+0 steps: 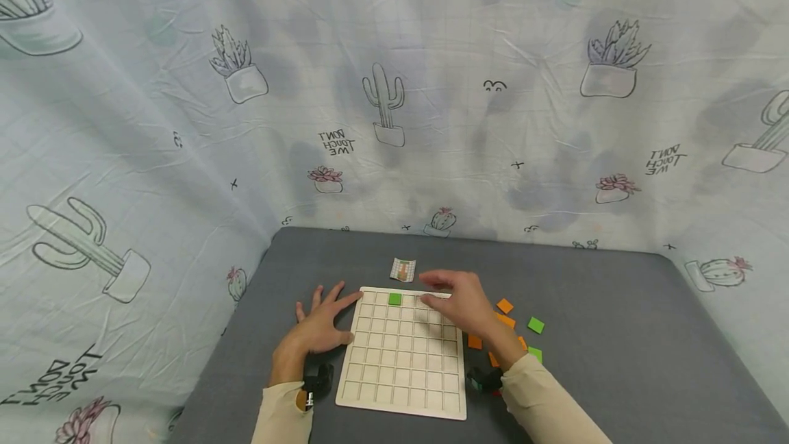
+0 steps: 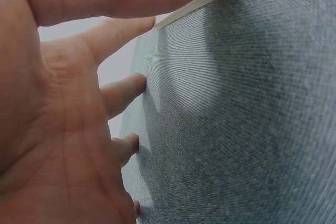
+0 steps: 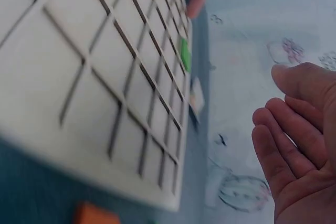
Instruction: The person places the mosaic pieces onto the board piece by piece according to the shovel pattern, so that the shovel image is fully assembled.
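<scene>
A pale board (image 1: 402, 360) with a grid of square cells lies flat on the grey table. One green square tile (image 1: 395, 299) sits in a cell of its far row, also visible as a green tile (image 3: 185, 54) in the right wrist view. My left hand (image 1: 317, 327) is spread at the board's left side, index finger and thumb touching its edge, other fingers on the table. Above the far right part of the board hovers my right hand (image 1: 462, 301), fingers loosely bent. No object shows between thumb and fingers in the right wrist view.
Beyond the board lies a small printed card (image 1: 403, 270) with a coloured grid pattern. Loose orange tiles (image 1: 505, 305) and green tiles (image 1: 535, 325) are scattered right of the board, partly hidden by the right forearm. A patterned cloth (image 1: 444, 122) hangs behind the table.
</scene>
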`<state>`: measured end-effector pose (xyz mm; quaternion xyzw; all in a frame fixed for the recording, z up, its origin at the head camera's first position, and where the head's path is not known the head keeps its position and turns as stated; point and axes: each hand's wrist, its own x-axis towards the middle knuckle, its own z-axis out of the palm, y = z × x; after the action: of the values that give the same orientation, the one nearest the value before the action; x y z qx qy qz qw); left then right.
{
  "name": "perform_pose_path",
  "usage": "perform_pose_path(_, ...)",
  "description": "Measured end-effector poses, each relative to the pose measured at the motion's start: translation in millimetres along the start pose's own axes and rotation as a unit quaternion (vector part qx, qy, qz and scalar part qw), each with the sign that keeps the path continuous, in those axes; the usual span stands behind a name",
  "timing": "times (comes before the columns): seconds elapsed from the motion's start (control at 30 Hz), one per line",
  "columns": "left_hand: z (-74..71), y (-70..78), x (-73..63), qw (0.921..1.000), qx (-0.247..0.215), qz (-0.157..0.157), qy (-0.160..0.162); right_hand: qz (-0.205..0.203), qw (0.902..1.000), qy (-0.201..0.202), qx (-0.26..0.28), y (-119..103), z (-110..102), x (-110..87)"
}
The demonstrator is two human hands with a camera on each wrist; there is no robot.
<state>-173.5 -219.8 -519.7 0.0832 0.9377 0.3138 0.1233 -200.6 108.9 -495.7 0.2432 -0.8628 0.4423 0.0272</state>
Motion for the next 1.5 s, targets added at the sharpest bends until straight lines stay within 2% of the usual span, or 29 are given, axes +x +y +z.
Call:
perform_pose_path(0.37,0.7,-3.1,-1.1,1.0,-0.008,0.003,-0.003,0.011,0.9975,0.039,-0.059,9.7,-55.8,-40.1)
perform_pose_path(0.63,1.8,-3.4,-1.3,0.9999,-0.01,0.007,0.0,0.029,0.9966,0.048,-0.06,26.1,-84.5,-73.2)
perform_pose_path(1.1,2.4,-2.7,-0.7,0.9997,-0.018,0.016,0.003,0.06,0.988,0.083,-0.115,64.6,-124.8,-126.5)
perform_pose_path(1.3,0.8,-1.5,-0.8,0.9998,-0.015,0.009,0.001,0.075,0.9848,0.094,-0.126,74.9,-134.9,-138.8)
perform_pose_path(1.5,0.5,-0.6,-1.1,0.9999,-0.015,0.006,0.0,0.071,0.9834,0.101,-0.133,80.8,-141.1,-143.9)
